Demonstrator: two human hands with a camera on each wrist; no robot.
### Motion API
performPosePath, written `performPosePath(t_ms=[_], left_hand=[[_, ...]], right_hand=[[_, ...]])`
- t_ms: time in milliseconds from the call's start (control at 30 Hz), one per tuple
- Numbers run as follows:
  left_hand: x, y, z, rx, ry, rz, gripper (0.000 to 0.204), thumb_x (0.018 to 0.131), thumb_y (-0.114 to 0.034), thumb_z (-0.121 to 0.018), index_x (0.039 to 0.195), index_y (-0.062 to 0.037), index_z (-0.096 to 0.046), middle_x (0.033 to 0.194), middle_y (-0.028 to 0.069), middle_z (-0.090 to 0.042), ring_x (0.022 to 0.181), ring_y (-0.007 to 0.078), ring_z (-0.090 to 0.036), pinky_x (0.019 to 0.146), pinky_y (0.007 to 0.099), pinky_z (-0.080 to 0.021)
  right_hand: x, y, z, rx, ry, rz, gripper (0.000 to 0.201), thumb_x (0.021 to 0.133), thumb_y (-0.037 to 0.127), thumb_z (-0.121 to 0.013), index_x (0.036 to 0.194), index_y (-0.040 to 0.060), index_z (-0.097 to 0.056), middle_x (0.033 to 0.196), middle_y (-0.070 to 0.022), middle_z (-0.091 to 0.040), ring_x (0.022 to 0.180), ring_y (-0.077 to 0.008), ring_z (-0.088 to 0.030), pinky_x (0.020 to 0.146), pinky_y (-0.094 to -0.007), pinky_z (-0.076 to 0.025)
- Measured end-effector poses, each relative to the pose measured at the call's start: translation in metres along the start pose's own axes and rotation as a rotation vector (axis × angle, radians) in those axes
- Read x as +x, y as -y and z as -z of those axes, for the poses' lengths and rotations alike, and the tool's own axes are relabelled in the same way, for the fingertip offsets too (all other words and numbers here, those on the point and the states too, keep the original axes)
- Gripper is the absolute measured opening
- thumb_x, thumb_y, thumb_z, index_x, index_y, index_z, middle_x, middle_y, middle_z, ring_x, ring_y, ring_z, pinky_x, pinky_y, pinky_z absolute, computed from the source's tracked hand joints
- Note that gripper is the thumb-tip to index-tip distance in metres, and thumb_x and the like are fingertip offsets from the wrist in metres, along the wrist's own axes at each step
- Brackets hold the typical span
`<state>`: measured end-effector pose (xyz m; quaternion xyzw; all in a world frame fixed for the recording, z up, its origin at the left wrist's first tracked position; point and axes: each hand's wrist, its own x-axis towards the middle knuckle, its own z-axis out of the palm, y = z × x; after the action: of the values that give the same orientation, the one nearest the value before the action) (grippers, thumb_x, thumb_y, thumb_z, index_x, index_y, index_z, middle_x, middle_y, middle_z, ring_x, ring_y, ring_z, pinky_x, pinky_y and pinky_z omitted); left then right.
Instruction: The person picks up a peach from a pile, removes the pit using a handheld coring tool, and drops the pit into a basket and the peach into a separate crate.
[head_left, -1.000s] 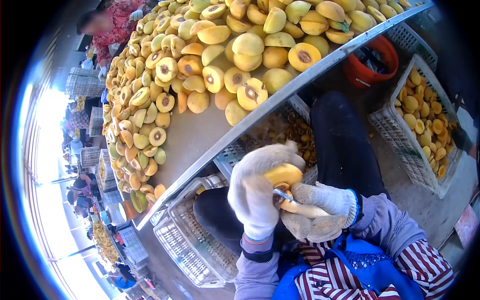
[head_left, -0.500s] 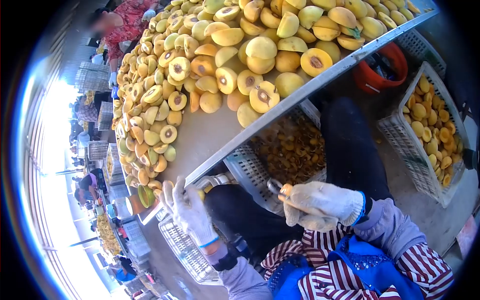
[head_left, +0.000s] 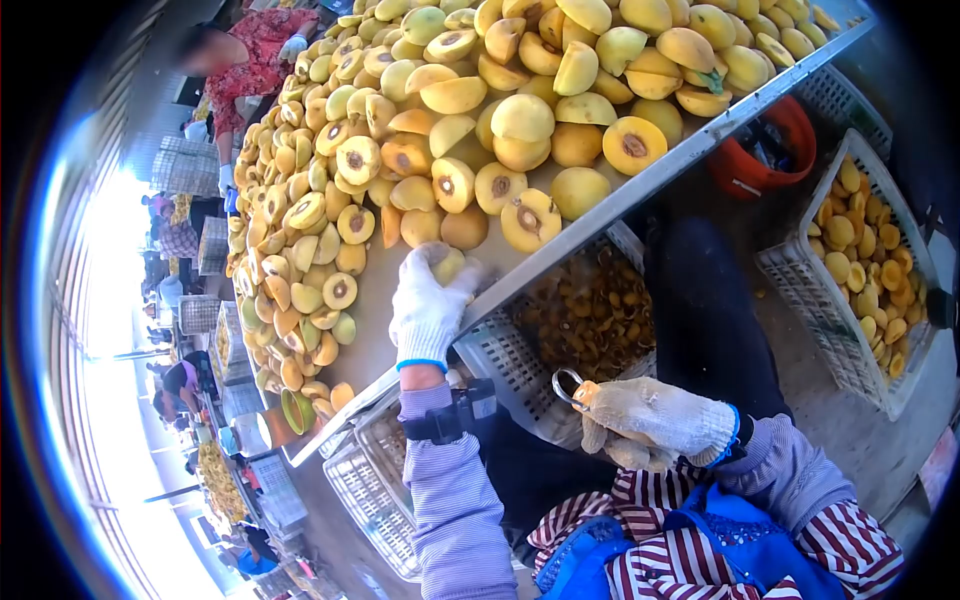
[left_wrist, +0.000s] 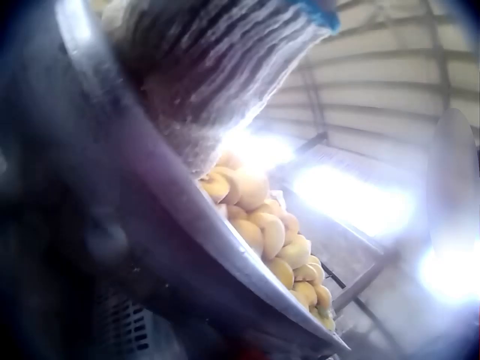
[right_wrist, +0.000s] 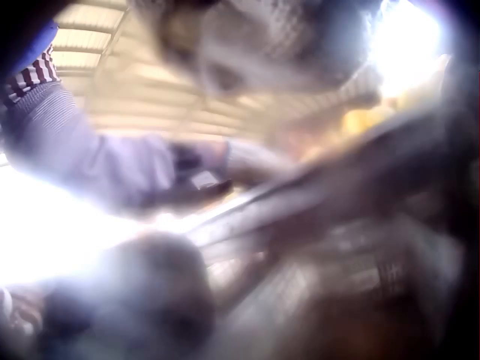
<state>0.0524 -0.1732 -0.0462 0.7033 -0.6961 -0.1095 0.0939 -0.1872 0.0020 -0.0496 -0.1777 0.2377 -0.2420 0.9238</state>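
Halved yellow peaches (head_left: 452,185), many with brown pit centres showing, are heaped across the metal table (head_left: 385,285). My gloved left hand (head_left: 428,310) reaches over the table's near edge, its fingers round a yellow peach half (head_left: 447,266); blur softens the fingertips. In the left wrist view, the glove's ribbed cuff (left_wrist: 217,67) rises beside the table rim, and the fingers are hidden. Over my lap, my gloved right hand (head_left: 660,420) grips a pitting tool by its orange-brown handle (head_left: 588,394). The tool's metal loop (head_left: 566,385) points toward the table. The right wrist view is badly blurred.
Beneath the table edge sits a crate (head_left: 500,350) of brown-yellow scraps. A white crate (head_left: 830,310) of peach halves stands at right, near a red bucket (head_left: 745,180). Another crate (head_left: 365,500) is at lower left. A person in red (head_left: 255,50) works across the table.
My hands were together, the tool in a peach half. My left hand then parted leftward, fingers spread, and has since moved up onto the table round another half. My right hand still holds the tool.
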Motion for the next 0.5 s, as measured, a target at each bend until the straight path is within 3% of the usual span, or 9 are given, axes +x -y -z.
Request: performPosePath(t_ms=[67, 100, 167, 233, 300, 367, 433, 500], left_hand=[[0.003, 0.008, -0.006, 0.163, -0.038, -0.114, 0.060, 0.081, -0.039, -0.070, 0.128, -0.0062, -0.056, 0.115, 0.0175, -0.066, 0.106, 0.0321, -0.065, 0.094, 0.0376, -0.048], [0.004, 0.008, -0.003, 0.127, 0.021, -0.057, 0.063, 0.080, -0.039, -0.071, 0.130, -0.0053, -0.054, 0.118, 0.0173, -0.065, 0.108, 0.0312, -0.064, 0.095, 0.0373, -0.048], [0.013, 0.002, 0.006, 0.054, 0.130, 0.049, 0.069, 0.079, -0.039, -0.073, 0.134, -0.0037, -0.050, 0.123, 0.0168, -0.062, 0.111, 0.0293, -0.062, 0.096, 0.0366, -0.048], [0.001, 0.013, 0.002, -0.685, 0.097, 0.006, 0.060, 0.090, -0.034, -0.061, 0.138, -0.0024, -0.045, 0.129, 0.0149, -0.057, 0.111, 0.0251, -0.061, 0.087, 0.0369, -0.052], [-0.039, -0.014, 0.012, -1.443, 0.155, 0.045, 0.054, 0.096, -0.031, -0.051, 0.138, 0.0016, -0.042, 0.127, 0.0198, -0.057, 0.108, 0.0287, -0.062, 0.084, 0.0385, -0.056], [-0.068, -0.027, 0.016, -1.768, 0.351, 0.030, 0.053, 0.099, -0.034, -0.042, 0.140, 0.0004, -0.041, 0.127, 0.0208, -0.057, 0.103, 0.0311, -0.064, 0.081, 0.0396, -0.058], [-0.091, -0.035, 0.010, -1.787, 0.444, 0.122, 0.064, 0.099, -0.048, -0.043, 0.141, -0.0007, -0.040, 0.126, 0.0224, -0.057, 0.102, 0.0331, -0.063, 0.080, 0.0425, -0.057], [-0.107, -0.039, -0.003, -2.099, 0.645, 0.092, 0.070, 0.098, -0.055, -0.042, 0.142, -0.0015, -0.040, 0.126, 0.0236, -0.057, 0.101, 0.0332, -0.063, 0.083, 0.0456, -0.055]], right_hand=[[0.007, -0.005, 0.013, 0.116, 0.100, -0.047, 0.040, 0.098, 0.040, -0.056, 0.104, -0.0001, -0.059, 0.066, -0.0052, -0.058, 0.050, -0.0102, -0.060, 0.041, -0.0196, -0.047], [0.010, 0.001, 0.015, 0.181, 0.126, -0.112, 0.038, 0.097, 0.037, -0.059, 0.107, 0.0011, -0.057, 0.070, -0.0048, -0.060, 0.053, -0.0103, -0.063, 0.044, -0.0195, -0.049], [0.002, 0.007, -0.005, 0.045, -0.082, -0.022, 0.035, 0.095, 0.036, -0.063, 0.109, 0.0043, -0.057, 0.071, -0.0033, -0.059, 0.053, -0.0091, -0.061, 0.044, -0.0192, -0.047], [-0.001, 0.010, -0.014, -0.062, -0.186, 0.051, 0.033, 0.093, 0.035, -0.066, 0.108, 0.0076, -0.058, 0.071, -0.0017, -0.058, 0.053, -0.0077, -0.058, 0.042, -0.0191, -0.044], [-0.001, 0.007, -0.019, -0.131, -0.245, 0.069, 0.031, 0.092, 0.036, -0.067, 0.107, 0.0099, -0.059, 0.070, 0.0000, -0.057, 0.054, -0.0066, -0.056, 0.041, -0.0203, -0.041], [0.001, 0.009, -0.025, -0.221, -0.304, 0.046, 0.030, 0.092, 0.037, -0.067, 0.105, 0.0112, -0.059, 0.069, 0.0017, -0.057, 0.054, -0.0058, -0.054, 0.042, -0.0224, -0.040], [0.004, 0.007, -0.028, -0.404, -0.362, 0.137, 0.030, 0.092, 0.038, -0.067, 0.103, 0.0104, -0.059, 0.069, -0.0012, -0.059, 0.056, -0.0110, -0.059, 0.047, -0.0263, -0.044], [0.006, -0.001, -0.028, -0.620, -0.451, 0.282, 0.032, 0.091, 0.038, -0.068, 0.101, 0.0096, -0.059, 0.070, -0.0048, -0.061, 0.059, -0.0173, -0.062, 0.051, -0.0302, -0.047]])
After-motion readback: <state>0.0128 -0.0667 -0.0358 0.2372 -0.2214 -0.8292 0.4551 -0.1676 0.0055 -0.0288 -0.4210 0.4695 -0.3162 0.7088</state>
